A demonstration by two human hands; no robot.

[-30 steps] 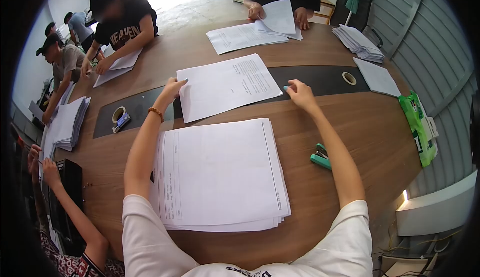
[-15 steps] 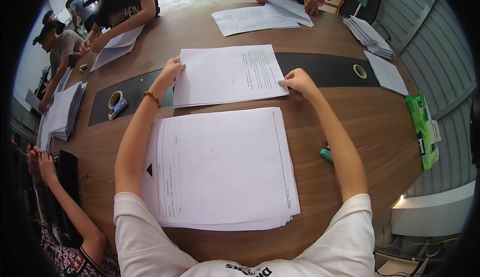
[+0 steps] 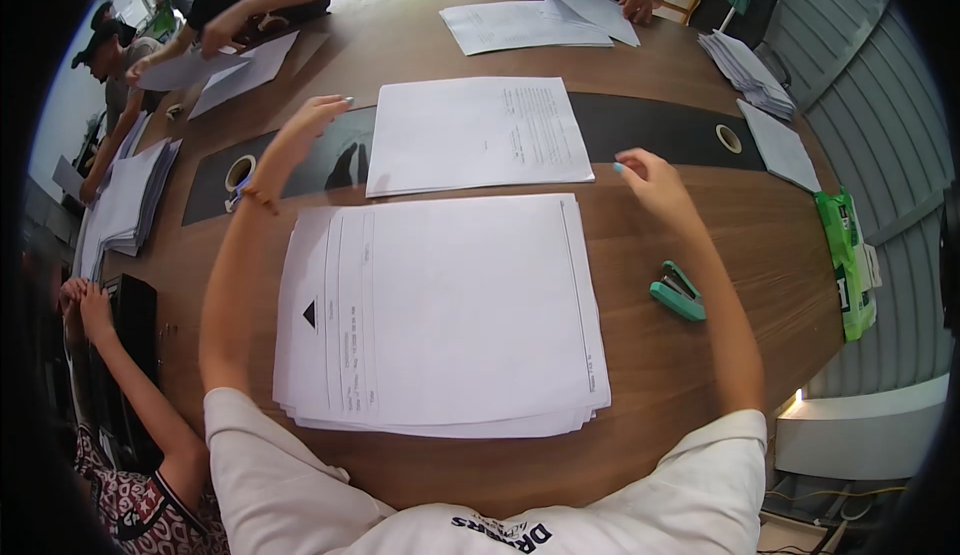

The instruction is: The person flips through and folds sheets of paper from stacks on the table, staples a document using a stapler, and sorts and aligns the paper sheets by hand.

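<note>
A stack of printed sheets [image 3: 440, 140] lies across the dark strip in the middle of the table. My left hand [image 3: 312, 123] is in the air to the left of it, fingers stretched out and holding nothing. Off the stack's right side is my right hand [image 3: 652, 183], loosely bent, thumb and fingers apart with nothing in them. Nearer to me, between my forearms, sits a larger pile of paper [image 3: 460, 305] with slightly uneven edges and a black triangle printed on its top sheet. A green stapler [image 3: 680, 292] rests on the wood beside my right forearm.
Tape rolls [image 3: 728, 139] lie at both ends of the dark strip. Paper piles [image 3: 140, 195] stand at the left edge, with others [image 3: 745, 73] at the far right. A green packet [image 3: 845, 265] hangs at the right edge. Other people handle sheets [image 3: 525, 27] across the table.
Both my hands have let go of the far stack and moved outward from its sides. The stapler now shows fully. At the far left, a person has lifted a sheet.
</note>
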